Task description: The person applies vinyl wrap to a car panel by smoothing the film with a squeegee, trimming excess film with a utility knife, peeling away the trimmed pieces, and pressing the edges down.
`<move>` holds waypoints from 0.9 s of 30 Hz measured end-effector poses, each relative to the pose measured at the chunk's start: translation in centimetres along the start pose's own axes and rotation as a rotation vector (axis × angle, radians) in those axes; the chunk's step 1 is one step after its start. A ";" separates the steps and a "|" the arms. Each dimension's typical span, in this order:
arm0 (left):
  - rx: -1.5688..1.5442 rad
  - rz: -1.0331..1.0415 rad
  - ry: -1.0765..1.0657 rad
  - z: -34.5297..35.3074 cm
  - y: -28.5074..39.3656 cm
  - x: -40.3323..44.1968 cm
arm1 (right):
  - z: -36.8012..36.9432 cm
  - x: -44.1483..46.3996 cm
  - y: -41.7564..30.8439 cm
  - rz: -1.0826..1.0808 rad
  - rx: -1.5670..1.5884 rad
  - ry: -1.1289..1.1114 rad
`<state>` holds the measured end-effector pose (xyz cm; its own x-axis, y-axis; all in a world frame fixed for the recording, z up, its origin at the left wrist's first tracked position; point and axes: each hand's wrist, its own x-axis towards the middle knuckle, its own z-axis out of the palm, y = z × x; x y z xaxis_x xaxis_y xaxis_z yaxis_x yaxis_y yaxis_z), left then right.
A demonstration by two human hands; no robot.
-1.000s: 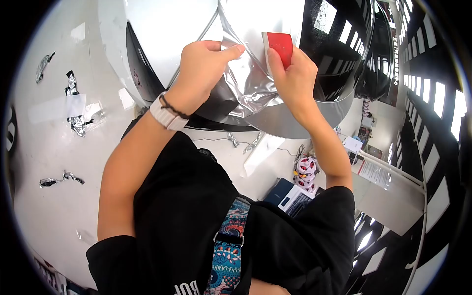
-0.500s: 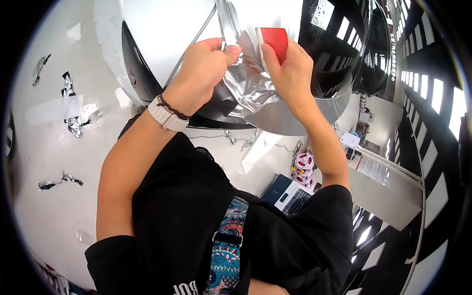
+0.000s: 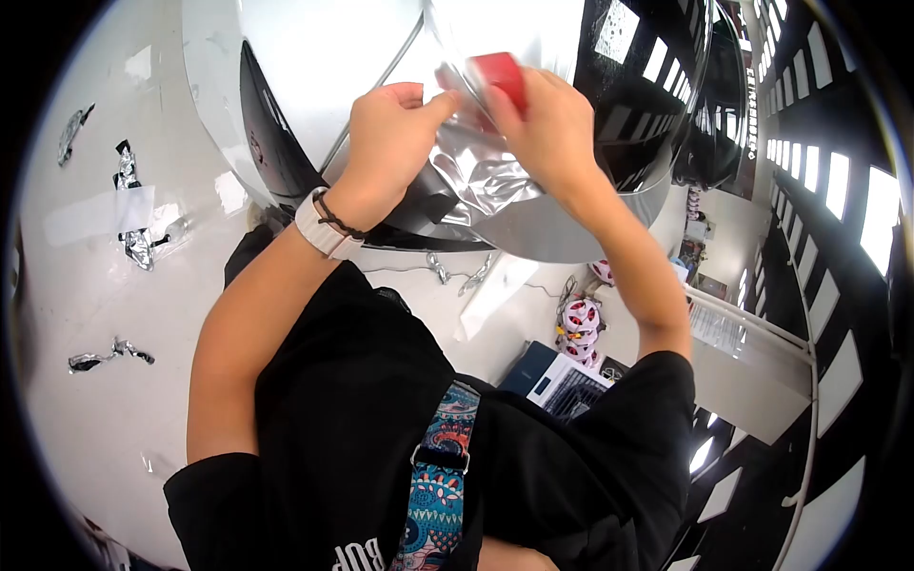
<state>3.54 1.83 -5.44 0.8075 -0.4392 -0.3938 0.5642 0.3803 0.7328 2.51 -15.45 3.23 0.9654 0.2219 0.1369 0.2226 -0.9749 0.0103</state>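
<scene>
Silver film: lying creased [image 3: 486,181] over the glossy car body panel [image 3: 333,57], spreading at twelve o'clock from the wearer's torso, between and below both hands.
Red squeegee: tilting against the film's upper part [image 3: 500,78], its outline blurring.
Right hand: closing around the squeegee at one o'clock from the creases [image 3: 547,124], thumb pressing its near face.
Left hand: bending thumb and fingers toward each other at ten o'clock from the creases [image 3: 395,133]; whether film is sitting between them, I cannot tell.
Left wrist: wearing a pale watch band [image 3: 324,226] and a dark bracelet [image 3: 335,215].
Foil scraps: lying crumpled on the pale floor at nine o'clock from the left hand [image 3: 138,249].
Blue-and-white case: resting at five o'clock from the film [image 3: 569,390].
</scene>
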 end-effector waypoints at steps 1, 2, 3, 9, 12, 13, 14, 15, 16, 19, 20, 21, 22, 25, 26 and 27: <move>-0.009 0.007 0.002 0.0 -0.3 0.2 | -0.1 -0.4 0.2 -0.010 -0.006 0.000; 0.023 0.026 0.053 0.3 -1.0 0.4 | -0.4 -0.9 0.4 0.147 0.084 0.053; 0.055 0.041 0.108 0.5 -1.2 0.5 | -0.5 -1.1 0.4 0.304 0.177 0.103; 0.019 0.037 0.013 0.1 -0.6 0.2 | 1.1 2.2 -1.5 0.049 -0.121 0.028; 0.059 0.053 0.004 -0.2 -0.4 0.1 | 0.3 2.9 -2.1 -0.044 -0.123 -0.076; 0.133 0.067 0.005 -0.5 -0.2 0.3 | 0.1 2.7 -2.0 -0.048 -0.130 -0.074; 0.124 0.078 0.009 -0.7 -0.1 0.5 | -0.1 2.6 -1.8 0.068 -0.074 -0.010; 0.116 0.089 0.037 -0.9 -0.1 1.0 | -0.4 2.8 -1.3 0.179 -0.019 0.052; 0.108 0.098 0.067 -1.0 -0.1 1.4 | -0.9 3.3 -0.3 0.347 0.102 0.066; 0.022 0.123 0.044 -1.5 -0.4 1.9 | -1.1 5.7 0.6 0.323 0.081 0.076; 0.019 0.122 0.047 -1.5 -0.5 2.0 | -0.8 6.1 0.2 0.280 -0.021 0.017; 0.018 0.124 0.065 -1.2 -0.4 2.1 | -0.4 6.6 -0.6 0.236 -0.128 -0.039; 0.022 0.116 0.082 -1.2 -0.3 1.9 | 0.1 6.5 -1.8 0.174 -0.166 -0.064; 0.034 0.077 0.062 -1.4 0.2 1.6 | 0.4 5.2 -2.5 0.032 -0.164 -0.197; 0.025 0.079 0.060 -1.4 0.3 1.5 | 0.2 4.8 -2.5 0.028 -0.172 -0.199; 0.014 0.061 0.044 -1.3 0.4 1.6 | -0.2 4.8 -2.3 0.030 -0.154 -0.200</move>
<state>5.27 2.39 -6.49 0.8473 -0.3791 -0.3719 0.5114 0.3937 0.7639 6.57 -12.14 4.07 0.9823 0.1779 -0.0594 0.1853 -0.9691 0.1625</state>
